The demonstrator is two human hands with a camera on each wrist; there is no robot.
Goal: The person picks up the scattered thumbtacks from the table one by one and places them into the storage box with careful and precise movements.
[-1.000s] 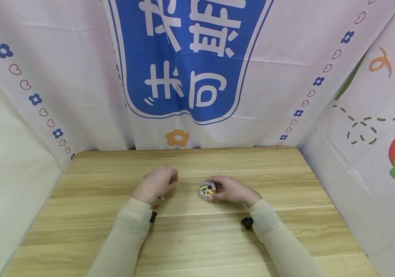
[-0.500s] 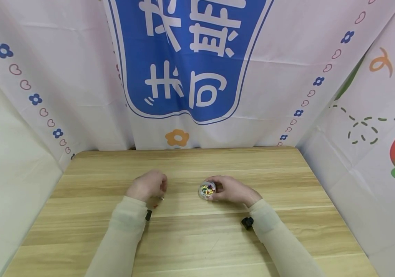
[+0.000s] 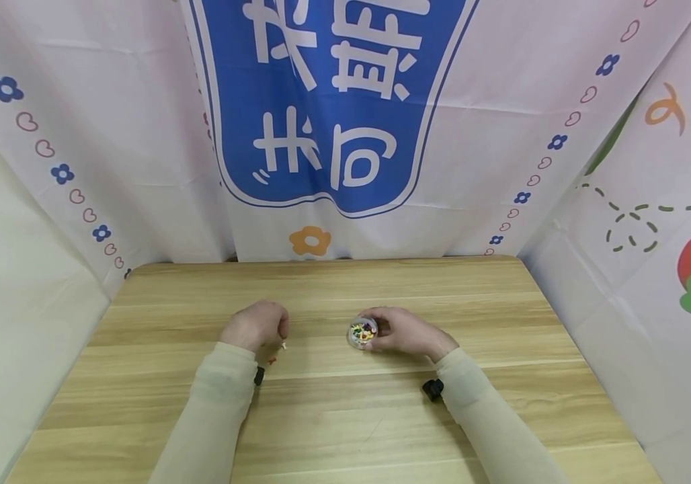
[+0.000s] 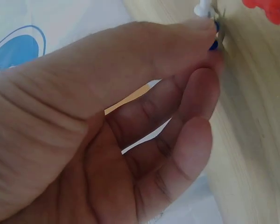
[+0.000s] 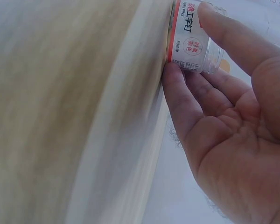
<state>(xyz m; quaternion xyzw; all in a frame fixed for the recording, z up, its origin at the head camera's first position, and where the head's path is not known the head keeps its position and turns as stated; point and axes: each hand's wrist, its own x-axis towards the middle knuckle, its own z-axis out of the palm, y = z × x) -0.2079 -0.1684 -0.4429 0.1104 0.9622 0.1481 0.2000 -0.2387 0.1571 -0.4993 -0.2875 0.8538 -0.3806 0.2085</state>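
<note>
At the left of the table, my left hand [image 3: 257, 324] pinches a blue push pin [image 4: 213, 45] between thumb and fingertips, low over the wood. The thumb covers most of this pin. A white push pin [image 4: 203, 8] lies right by the thumb tip, and red push pins [image 4: 270, 8] lie a little further off. My right hand [image 3: 409, 333] grips a small clear jar [image 5: 191, 37] with a white and red label, thumb on one side and fingers on the other. The jar stands upright, uncovered, with many coloured push pins [image 3: 362, 332] inside.
The wooden table [image 3: 345, 417] runs back to a white curtain [image 3: 140, 134] with a blue printed panel [image 3: 327, 101]. Printed cloth also hangs along the right side. Black wrist cameras are worn at both cuffs.
My left hand has moved left and slightly toward me, down to the loose pins, its fingers now pinching there. The right hand and the jar have stayed in place.
</note>
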